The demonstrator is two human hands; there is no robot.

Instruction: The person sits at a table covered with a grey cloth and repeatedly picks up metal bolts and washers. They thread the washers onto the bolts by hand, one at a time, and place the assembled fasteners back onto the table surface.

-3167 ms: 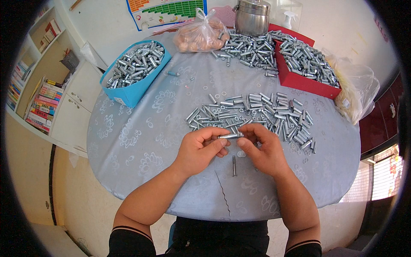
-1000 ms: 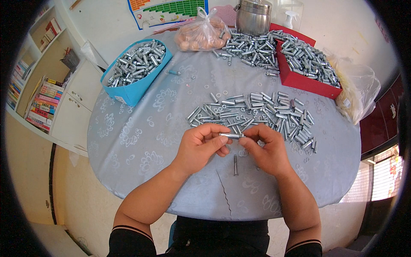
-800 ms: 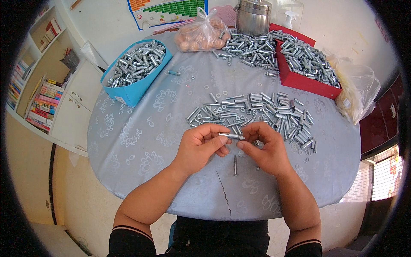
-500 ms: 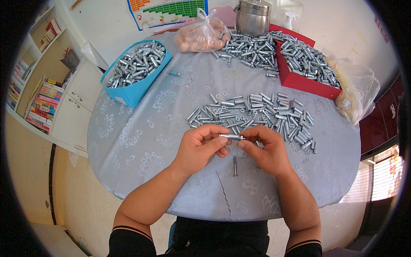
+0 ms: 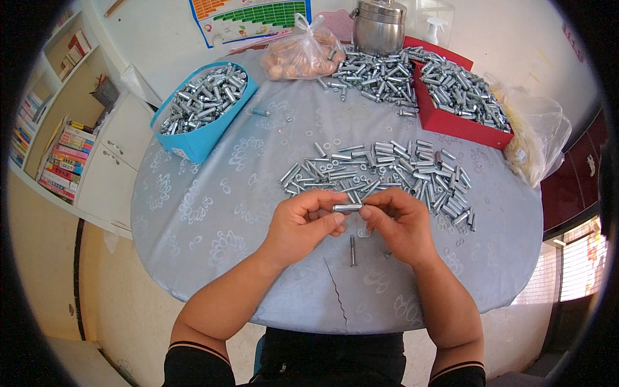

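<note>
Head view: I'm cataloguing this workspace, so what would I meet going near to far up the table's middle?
Thin wavy dark line, loose bolt, cylindrical metal fastener held between left hand and right hand, scattered pile of fasteners, rear heap of fasteners, lidded stainless steel pot.

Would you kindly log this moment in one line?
left hand: holding metal sleeve; right hand: touching its right end; threaded bolt: on grey tablecloth

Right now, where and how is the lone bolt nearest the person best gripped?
Probably mid-shank: pinch the bolt across its sides, from above and the near side. It lies near-to-far with bare tablecloth alongside, while the left hand and right hand sit beyond.
</note>
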